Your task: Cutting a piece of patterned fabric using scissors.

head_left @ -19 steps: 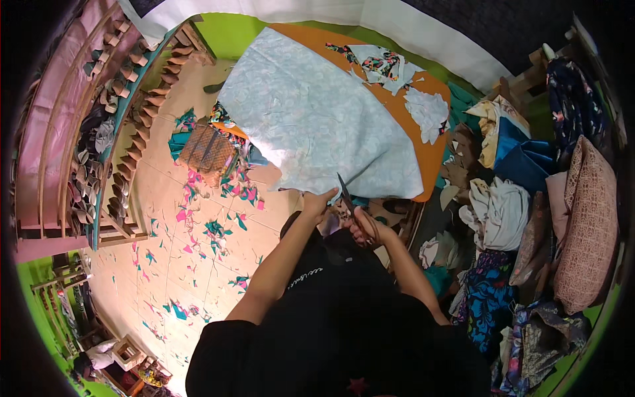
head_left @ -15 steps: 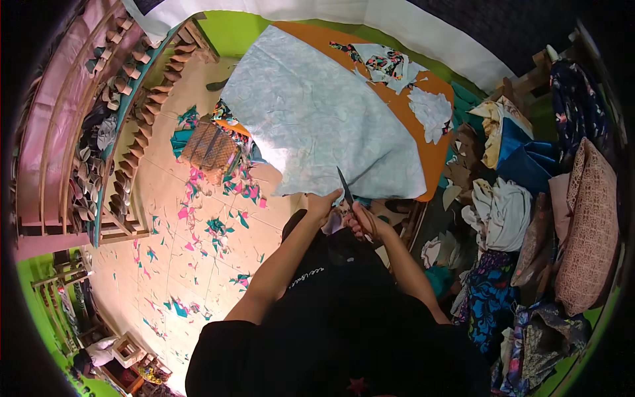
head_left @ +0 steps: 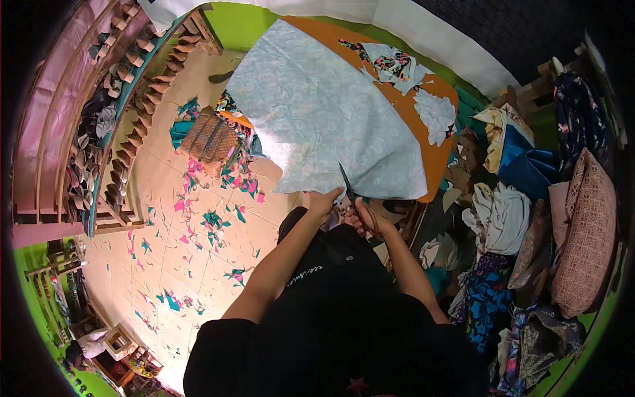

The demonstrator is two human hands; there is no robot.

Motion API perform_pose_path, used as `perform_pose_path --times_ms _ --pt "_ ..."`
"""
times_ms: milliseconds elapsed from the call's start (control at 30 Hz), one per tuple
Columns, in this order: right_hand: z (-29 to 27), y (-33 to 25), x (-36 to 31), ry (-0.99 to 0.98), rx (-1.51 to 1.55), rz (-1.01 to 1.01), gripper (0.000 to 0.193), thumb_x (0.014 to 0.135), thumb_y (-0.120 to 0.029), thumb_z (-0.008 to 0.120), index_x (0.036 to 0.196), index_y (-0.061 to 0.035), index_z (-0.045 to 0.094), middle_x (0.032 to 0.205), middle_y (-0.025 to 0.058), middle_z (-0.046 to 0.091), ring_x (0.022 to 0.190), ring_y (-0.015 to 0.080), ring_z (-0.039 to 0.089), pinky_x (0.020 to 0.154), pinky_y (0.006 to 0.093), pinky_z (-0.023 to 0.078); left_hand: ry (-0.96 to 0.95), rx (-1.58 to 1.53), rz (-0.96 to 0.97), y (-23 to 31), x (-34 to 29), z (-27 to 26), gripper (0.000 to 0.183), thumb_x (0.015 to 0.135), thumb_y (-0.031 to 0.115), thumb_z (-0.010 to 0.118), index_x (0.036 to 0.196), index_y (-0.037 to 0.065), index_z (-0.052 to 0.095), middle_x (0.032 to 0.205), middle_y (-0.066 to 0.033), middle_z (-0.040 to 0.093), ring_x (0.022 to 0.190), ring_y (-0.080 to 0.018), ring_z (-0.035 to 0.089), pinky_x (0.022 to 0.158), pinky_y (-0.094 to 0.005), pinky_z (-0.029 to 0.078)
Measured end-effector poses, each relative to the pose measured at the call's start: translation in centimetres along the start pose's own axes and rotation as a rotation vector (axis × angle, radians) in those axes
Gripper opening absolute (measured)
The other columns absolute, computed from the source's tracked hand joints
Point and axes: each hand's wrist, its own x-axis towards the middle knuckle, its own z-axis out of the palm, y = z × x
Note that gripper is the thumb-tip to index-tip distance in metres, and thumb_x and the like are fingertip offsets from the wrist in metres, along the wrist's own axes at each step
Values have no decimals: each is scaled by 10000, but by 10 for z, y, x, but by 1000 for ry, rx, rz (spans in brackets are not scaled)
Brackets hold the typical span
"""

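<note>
A large sheet of pale blue-grey fabric (head_left: 324,119) lies spread over an orange board (head_left: 436,155). At its near edge my left hand (head_left: 321,204) pinches the cloth between thumb and fingers. Just to the right, my right hand (head_left: 369,218) is closed around the handles of dark-bladed scissors (head_left: 346,180). Their blades point away from me, and the upper one lies over the fabric beside my left fingertips. How far the lower blade reaches under the cloth is hidden.
White and flowered scraps (head_left: 397,65) rest on the board's far side. Left, a woven brown bag (head_left: 210,142) and pink and teal cuttings (head_left: 215,223) litter the tiled floor. Shoe forms fill a rack (head_left: 99,169) at far left. Folded cloths (head_left: 499,215) and a pink cushion (head_left: 585,235) crowd the right.
My right hand and the scissors have shifted slightly, and the blades have turned and look narrower. The left hand keeps its pinch on the cloth edge. The whole view has moved a little.
</note>
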Motion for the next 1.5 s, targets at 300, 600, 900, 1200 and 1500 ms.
perform_pose_path --times_ms 300,600,900,1200,1500 --pt "-3 -3 -6 65 -240 -109 692 664 -723 290 790 -59 438 559 -25 352 432 73 334 379 204 294 19 -125 34 -13 15 -3 402 604 108 694 884 -93 487 830 -128 541 668 -195 541 525 -279 442" --pt "-8 -21 -13 57 -390 -115 684 683 -728 218 747 -78 423 516 -22 334 373 80 310 335 221 269 -108 -77 48 -14 11 -6 551 701 131 636 1011 -199 322 955 -214 475 793 -257 539 635 -332 487" --pt "-23 -23 -7 -7 -458 -50 744 639 -756 247 775 -60 472 523 -20 345 385 77 315 353 222 279 -62 58 -34 -7 6 -10 524 664 111 669 949 -198 357 913 -224 480 736 -253 546 567 -325 488" --pt "-28 -39 -7 -30 -720 -109 719 698 -718 203 687 -42 446 505 19 385 414 120 342 379 265 272 -180 -178 -138 -18 14 -26 349 699 153 623 917 -71 467 847 -101 512 730 -207 514 533 -286 445" --pt "-39 -37 3 -75 -687 -126 673 723 -678 256 626 -37 437 447 -16 312 376 91 296 352 243 247 -175 -420 -321 12 22 -5 191 755 219 583 883 119 482 803 -48 470 681 -161 486 504 -253 438"
